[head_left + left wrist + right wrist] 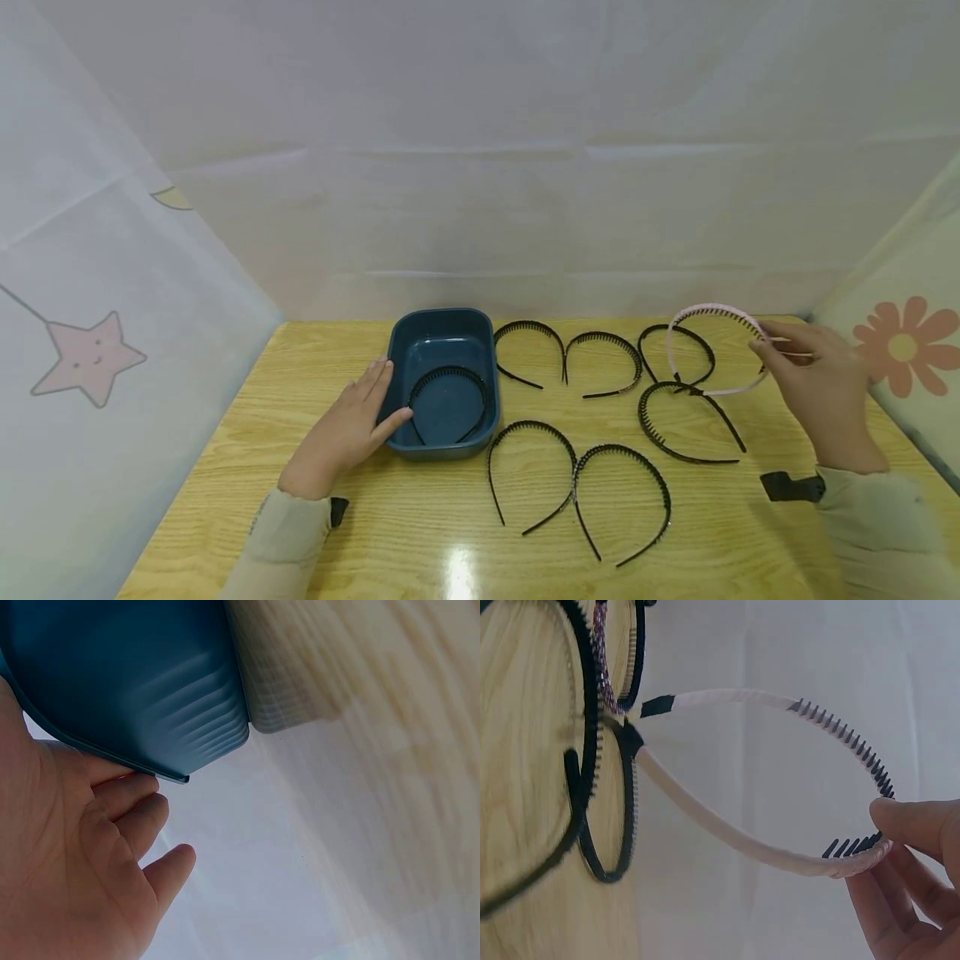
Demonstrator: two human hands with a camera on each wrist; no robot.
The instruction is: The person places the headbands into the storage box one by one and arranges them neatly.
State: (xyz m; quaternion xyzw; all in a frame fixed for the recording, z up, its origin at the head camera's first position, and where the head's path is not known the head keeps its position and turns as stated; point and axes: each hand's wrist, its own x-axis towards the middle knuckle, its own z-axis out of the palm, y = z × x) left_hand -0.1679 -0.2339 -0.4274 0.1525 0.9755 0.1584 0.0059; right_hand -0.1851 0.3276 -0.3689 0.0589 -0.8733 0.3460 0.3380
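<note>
One pink headband [735,837] is pinched in the right hand [828,383], near black headbands [592,712] on the surface [420,533]; the left hand [348,429], fingers loosely extended, touches the blue box [442,452], where another black headband [448,369] sits.

One headband [448,369] in our bin [442,452], left hand [341,437] at its left, six headbands [531,426] rightward on the tabletop [390,533], raised headband [716,308] in right hand [828,383], far right

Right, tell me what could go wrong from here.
The dark tips of the pink headband show close to a toothed black headband and might snag it. Held by the right hand only at its curved end, the pink one could twist. The left hand, touching the blue tub, might nudge it.
</note>
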